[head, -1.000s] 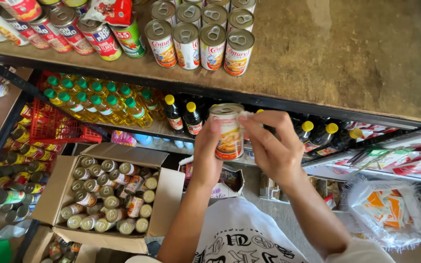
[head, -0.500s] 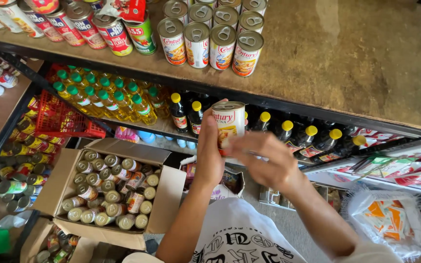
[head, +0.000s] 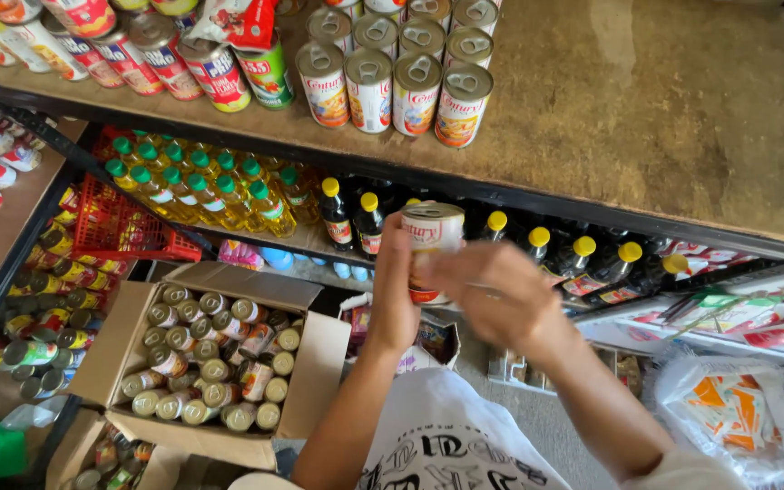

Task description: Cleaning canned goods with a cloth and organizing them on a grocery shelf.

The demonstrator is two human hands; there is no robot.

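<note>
My left hand (head: 394, 290) grips a small tin can (head: 432, 238) with a white and orange label, held upright just below the front edge of the wooden shelf (head: 646, 118). My right hand (head: 496, 295) is blurred, fingers bent, touching the can's right side and lower part. Several matching cans (head: 392, 77) stand in rows on the shelf above. An open cardboard box (head: 210, 349) full of cans sits on the floor to the lower left.
Red-labelled cans (head: 147, 54) crowd the shelf's left end. Below are yellow bottles with green caps (head: 201, 186), dark bottles with yellow caps (head: 537, 249), a red basket (head: 124, 227), and plastic bags (head: 728, 413) at lower right. More cans line a left rack (head: 38, 308).
Both hands have lifted the can a little higher and nearer the shelf edge. My right hand has slid down and across the can and is now blurred with motion.
</note>
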